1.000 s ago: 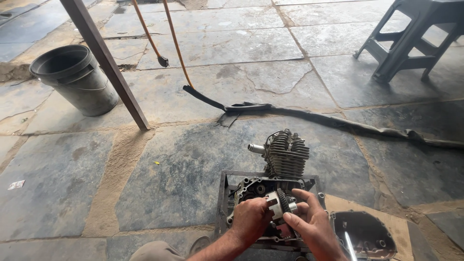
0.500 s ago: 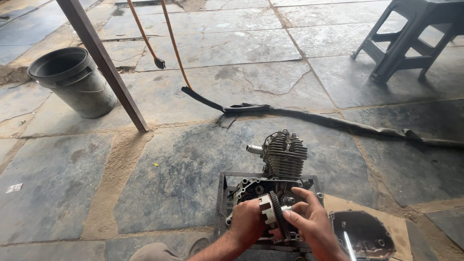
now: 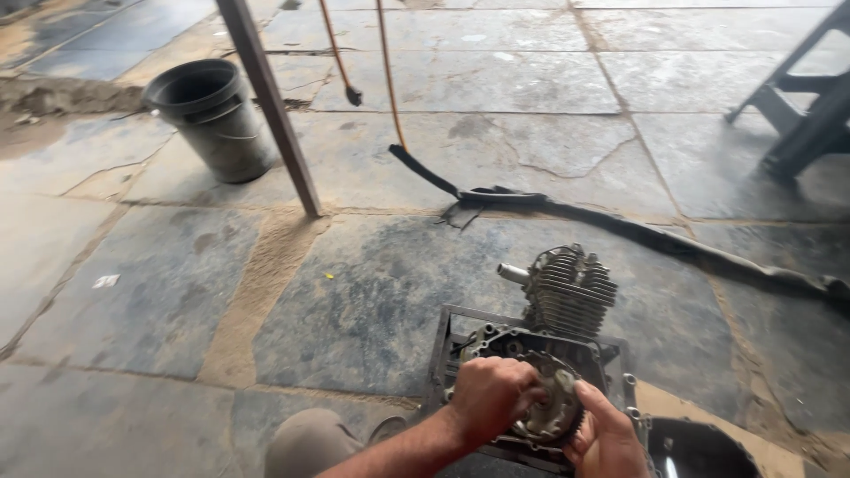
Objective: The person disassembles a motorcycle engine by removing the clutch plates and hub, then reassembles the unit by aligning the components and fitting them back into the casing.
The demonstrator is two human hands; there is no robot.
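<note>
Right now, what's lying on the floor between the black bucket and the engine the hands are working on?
In the head view, a slanted metal post stands between the black bucket and the engine; the rest is bare stone floor.

Grey, oil-darkened engine at 6 o'clock, with ribbed silver-grey fins on top and a toothed, dull metal disc between the hands. Black round pan at 5 o'clock. Dark grey bucket at 10 o'clock. Rust-brown slanted pole at 11 o'clock. Orange cords at 12 o'clock. Black hose snaking toward 3 o'clock. Blue-grey stone floor, mottled, with sandy tan joints. Khaki knee at 7 o'clock.
</note>
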